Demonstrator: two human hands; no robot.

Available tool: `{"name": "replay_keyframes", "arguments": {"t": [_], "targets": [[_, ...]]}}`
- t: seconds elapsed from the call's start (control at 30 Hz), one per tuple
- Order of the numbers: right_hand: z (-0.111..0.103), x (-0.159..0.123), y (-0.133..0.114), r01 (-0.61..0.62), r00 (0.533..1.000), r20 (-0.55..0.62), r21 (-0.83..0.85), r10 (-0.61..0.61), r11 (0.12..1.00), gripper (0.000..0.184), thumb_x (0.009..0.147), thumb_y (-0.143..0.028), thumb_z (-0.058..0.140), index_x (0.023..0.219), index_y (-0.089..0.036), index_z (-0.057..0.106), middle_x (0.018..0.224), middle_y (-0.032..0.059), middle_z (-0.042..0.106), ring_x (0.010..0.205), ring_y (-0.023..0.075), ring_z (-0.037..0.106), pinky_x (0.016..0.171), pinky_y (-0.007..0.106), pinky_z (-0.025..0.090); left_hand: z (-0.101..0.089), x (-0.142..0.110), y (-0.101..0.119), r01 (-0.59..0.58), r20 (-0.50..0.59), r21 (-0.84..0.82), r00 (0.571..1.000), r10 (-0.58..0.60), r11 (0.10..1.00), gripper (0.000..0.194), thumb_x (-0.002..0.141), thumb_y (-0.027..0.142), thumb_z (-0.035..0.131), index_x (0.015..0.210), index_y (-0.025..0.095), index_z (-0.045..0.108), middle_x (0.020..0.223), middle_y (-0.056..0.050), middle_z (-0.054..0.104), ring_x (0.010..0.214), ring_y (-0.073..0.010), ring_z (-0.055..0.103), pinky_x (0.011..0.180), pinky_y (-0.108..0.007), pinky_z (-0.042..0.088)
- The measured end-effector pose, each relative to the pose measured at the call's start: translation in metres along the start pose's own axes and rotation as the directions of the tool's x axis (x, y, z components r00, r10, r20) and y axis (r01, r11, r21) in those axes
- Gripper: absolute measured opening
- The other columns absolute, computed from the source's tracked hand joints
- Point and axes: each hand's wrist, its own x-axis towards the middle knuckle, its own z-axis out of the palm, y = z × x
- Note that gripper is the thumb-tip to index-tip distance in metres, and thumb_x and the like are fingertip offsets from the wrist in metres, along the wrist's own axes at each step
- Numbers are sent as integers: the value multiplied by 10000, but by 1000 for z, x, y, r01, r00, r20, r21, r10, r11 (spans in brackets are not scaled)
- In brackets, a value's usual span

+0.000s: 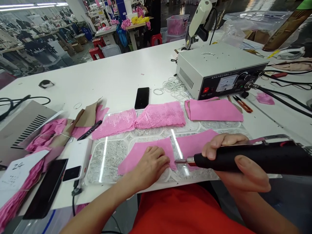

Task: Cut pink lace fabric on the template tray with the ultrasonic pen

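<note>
Your right hand grips the black tool; your left hand presses pink cloth, likely soft, best held near its edge.

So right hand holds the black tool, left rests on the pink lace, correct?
Not quite: the left hand rests on a plain pink piece, not the pink lace; the head view shows it. The right hand does hold the black tool.

Noted pink panel, plain and flat, partly covered by left grip. Noted black handheld tool, nearly level in right grip, with slim metal tip just beside left grip. Unable to confirm tip-to-panel contact.
</note>
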Motion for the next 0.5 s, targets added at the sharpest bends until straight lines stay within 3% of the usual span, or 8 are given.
{"name": "replay_keyframes", "arguments": {"t": [0.3,0.5], "targets": [[-13,8,-12,105,972,-200,-119,-127,987,144,641,-265,602,756,-206,665,680,32,574,490,162,521,452,355,449,0,-1,0,54,-63,-73,996,-59,996,254,989,228,455,871,174,673,846,-50,647,829,-175,585,799,-345,436],[-38,6,-29,82,916,-362,-259,-176,962,120,599,-218,510,675,-228,602,708,31,517,528,165,489,498,375,390,-5,0,-4,148,-125,-319,973,-196,936,195,945,170,495,812,174,639,809,-28,666,771,-150,602,739,-281,480]]}}
